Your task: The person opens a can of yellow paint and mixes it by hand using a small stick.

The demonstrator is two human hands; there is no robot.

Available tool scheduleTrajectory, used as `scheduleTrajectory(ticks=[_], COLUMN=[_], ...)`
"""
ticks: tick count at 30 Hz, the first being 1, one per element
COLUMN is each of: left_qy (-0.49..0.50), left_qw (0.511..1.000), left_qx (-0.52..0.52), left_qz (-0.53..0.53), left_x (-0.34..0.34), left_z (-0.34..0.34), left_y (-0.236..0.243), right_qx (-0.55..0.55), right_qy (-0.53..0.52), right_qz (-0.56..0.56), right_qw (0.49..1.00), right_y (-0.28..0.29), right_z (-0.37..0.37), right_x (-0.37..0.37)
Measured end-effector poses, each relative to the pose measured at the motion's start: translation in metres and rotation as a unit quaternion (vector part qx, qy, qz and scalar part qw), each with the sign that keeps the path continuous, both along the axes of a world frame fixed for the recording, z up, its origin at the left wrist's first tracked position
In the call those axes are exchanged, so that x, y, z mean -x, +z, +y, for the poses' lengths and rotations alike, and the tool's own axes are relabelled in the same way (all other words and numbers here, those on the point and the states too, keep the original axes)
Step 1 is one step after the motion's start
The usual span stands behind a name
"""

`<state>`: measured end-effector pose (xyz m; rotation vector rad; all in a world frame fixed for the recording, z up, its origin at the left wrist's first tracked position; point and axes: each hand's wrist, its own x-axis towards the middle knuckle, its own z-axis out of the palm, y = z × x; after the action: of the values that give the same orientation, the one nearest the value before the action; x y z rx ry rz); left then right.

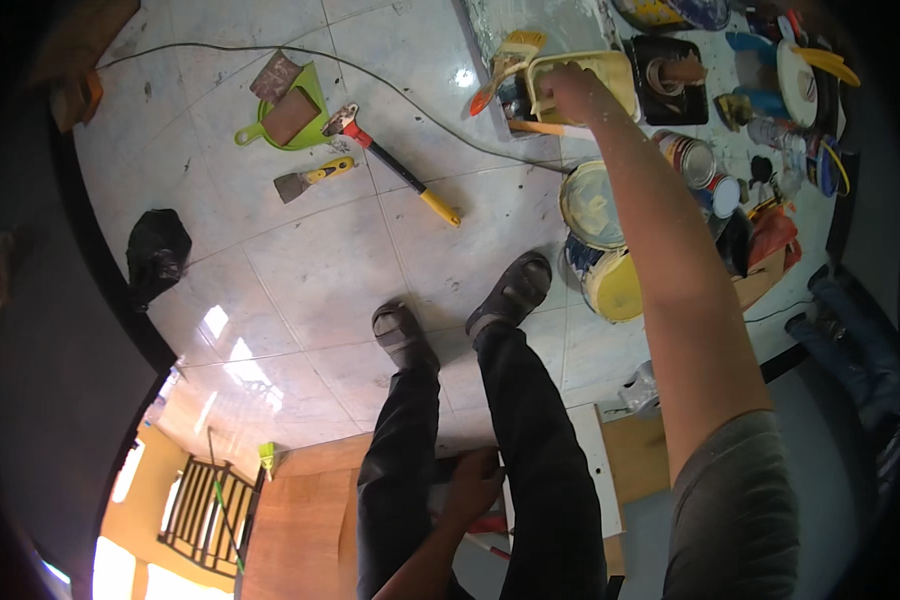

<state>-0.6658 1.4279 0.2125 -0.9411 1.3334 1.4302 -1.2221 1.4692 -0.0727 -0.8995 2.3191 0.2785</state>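
Observation:
My right hand [574, 92] reaches out over a cream-coloured tray [618, 72]. Its fingers are curled down into the tray's near-left part, and what they hold, if anything, is hidden. A paintbrush with an orange handle tip [481, 101] lies against the tray's left side. Along the near side runs a wooden stick [538, 128], partly behind my forearm. My left hand [474, 487] is low between my legs, its fingers bent in beside a white panel [595, 470]. Just below it a red object [488, 523] shows, too covered to name.
On the tiled floor lie a hammer-like tool [395, 165], a scraper [315, 180] and a green dustpan [310, 100] with two flat pieces. Paint buckets [592, 205], a black tray [697, 110] and tins [685, 157] crowd the right. A cable [410, 100] crosses the floor; a black bag [158, 255] sits left.

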Motion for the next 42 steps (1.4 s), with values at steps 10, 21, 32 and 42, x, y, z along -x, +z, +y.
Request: scheduleTrajectory(ticks=[10, 21, 32, 42], left_qy=[0.103, -0.003, -0.154, -0.147], left_qw=[0.993, 0.919, 0.877, 0.850], left_qx=[0.050, 0.204, -0.112, -0.309], left_qz=[-0.028, 0.336, 0.441, 0.402], left_x=[-0.003, 0.200, 0.341, 0.333], left_z=[0.005, -0.038, 0.057, 0.106], left_y=[-0.005, -0.001, -0.056, -0.070], right_qx=[0.343, 0.601, 0.693, 0.670], right_qy=[-0.045, -0.394, -0.551, -0.605], right_qz=[0.056, 0.196, -0.033, -0.096], right_qw=[0.937, 0.667, 0.463, 0.420], right_y=[0.083, 0.285, 0.278, 0.261], right_z=[0.047, 0.154, 0.220, 0.228], right_x=[0.053, -0.056, -0.157, -0.250])
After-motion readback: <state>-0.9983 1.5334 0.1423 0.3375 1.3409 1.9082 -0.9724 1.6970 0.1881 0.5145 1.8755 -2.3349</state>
